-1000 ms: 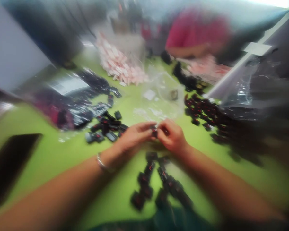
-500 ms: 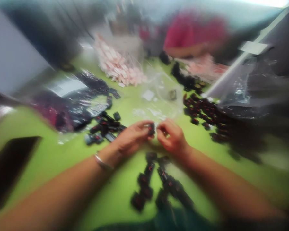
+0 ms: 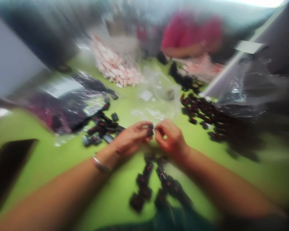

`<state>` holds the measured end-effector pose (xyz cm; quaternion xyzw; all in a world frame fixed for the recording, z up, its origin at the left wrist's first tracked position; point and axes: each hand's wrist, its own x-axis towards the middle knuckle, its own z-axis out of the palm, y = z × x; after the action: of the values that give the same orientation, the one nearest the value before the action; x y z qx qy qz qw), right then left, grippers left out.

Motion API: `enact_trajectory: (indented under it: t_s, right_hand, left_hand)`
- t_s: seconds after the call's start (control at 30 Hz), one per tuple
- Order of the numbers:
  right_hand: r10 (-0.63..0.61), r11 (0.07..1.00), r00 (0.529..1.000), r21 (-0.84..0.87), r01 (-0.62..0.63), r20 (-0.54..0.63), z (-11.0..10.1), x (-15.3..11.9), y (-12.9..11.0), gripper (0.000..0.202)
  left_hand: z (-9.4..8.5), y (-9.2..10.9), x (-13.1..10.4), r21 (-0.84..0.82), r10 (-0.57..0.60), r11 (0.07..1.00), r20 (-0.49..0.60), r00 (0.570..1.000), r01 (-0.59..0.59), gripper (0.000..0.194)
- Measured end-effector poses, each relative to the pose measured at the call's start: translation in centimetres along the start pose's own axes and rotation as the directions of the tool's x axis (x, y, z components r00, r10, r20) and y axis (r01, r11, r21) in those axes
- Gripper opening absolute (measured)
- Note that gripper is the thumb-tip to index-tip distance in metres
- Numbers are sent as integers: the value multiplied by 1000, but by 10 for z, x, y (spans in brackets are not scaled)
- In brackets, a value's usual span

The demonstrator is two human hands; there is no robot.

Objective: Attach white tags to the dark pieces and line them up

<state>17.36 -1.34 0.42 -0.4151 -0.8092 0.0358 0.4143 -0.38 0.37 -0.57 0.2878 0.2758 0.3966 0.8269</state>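
Observation:
Near the middle of the green table [image 3: 115, 189], my left hand [image 3: 132, 138] holds a small black part [image 3: 150, 130] between thumb and fingers. My right hand [image 3: 170, 136] is pinched close against the right side of that part, and what its fingertips hold is too small to make out. Below my hands lie black pieces with red marks in two rows, a left row [image 3: 143, 184] and a right row [image 3: 170, 184]. Left of my left hand is a loose pile of black parts [image 3: 102, 125]. Clear plastic with small white pieces [image 3: 146, 112] lies beyond my hands.
Pale pink pieces [image 3: 118, 70] are heaped at the back. Many black-red parts [image 3: 202, 112] spread at the right beside a clear bag [image 3: 240, 93]. A filled plastic bag [image 3: 67, 99] and a dark flat object [image 3: 9, 170] lie left. A person in pink [image 3: 190, 35] is opposite.
My right hand has come slightly closer to the black part in my left hand. The whole view has shifted a little, so the table's things appear further left.

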Motion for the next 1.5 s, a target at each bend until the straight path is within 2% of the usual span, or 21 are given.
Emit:
enact_trajectory:
  t_s: [0.2, 0.33, 0.47, 0.63, 0.73, 0.87, 0.97, 1.03, 1.07, 1.13, 1.27, 1.37, 1.5]
  right_hand:
    - [-20, 988, 994, -149, 35, 107, -1, -2, 1, 14]
    - [-49, 971, 989, -227, 80, 139, 0, -3, 2, 18]
    - [-20, 991, 996, -133, 33, 92, 2, -4, 2, 16]
    - [1, 998, 998, 56, -4, 57, 7, -7, -2, 23]
    - [105, 973, 993, 200, -115, 61, 9, -6, -4, 24]
    - [298, 873, 949, 372, -315, 104, 3, 2, 1, 29]
    - [422, 844, 907, 358, -400, 20, -4, 8, 12, 29]
    - [424, 875, 906, 261, -409, -2, -6, 9, 21, 16]
    - [387, 902, 922, 197, -385, 32, -6, 9, 25, 9]
    - [268, 957, 951, 75, -281, 153, -4, 7, 32, 7]
    - [83, 989, 933, -144, -33, 350, 2, 1, 35, 13]
    - [55, 951, 901, -297, 84, 431, 6, 1, 34, 20]
    - [53, 914, 885, -379, 143, 463, 9, 4, 35, 20]
  left_hand:
    - [-2, -2, 1, 2, 7, 1000, 11, 1000, -7, 33]
    - [-5, -4, 1, 67, 49, 997, 4, 999, -49, 35]
    - [-4, -6, 0, 109, 115, 988, -29, 993, -111, 36]
    - [0, -4, 1, 62, 167, 985, -144, 975, -160, 37]
    - [4, 0, 1, 57, 175, 984, -180, 968, -167, 37]
    - [9, 8, 1, 28, 180, 984, -197, 964, -178, 35]
    - [10, 14, 3, 21, 210, 977, -229, 950, -211, 34]
    - [7, 17, 4, 20, 227, 973, -246, 942, -229, 34]
    - [6, 18, 4, 15, 230, 972, -250, 941, -234, 33]
    - [4, 18, 5, 2, 230, 972, -249, 941, -237, 32]
    - [4, 14, 5, 2, 219, 974, -259, 941, -226, 34]
    - [5, 12, 5, 2, 196, 979, -267, 944, -203, 35]
    - [5, 11, 4, 21, 160, 987, -229, 960, -159, 39]
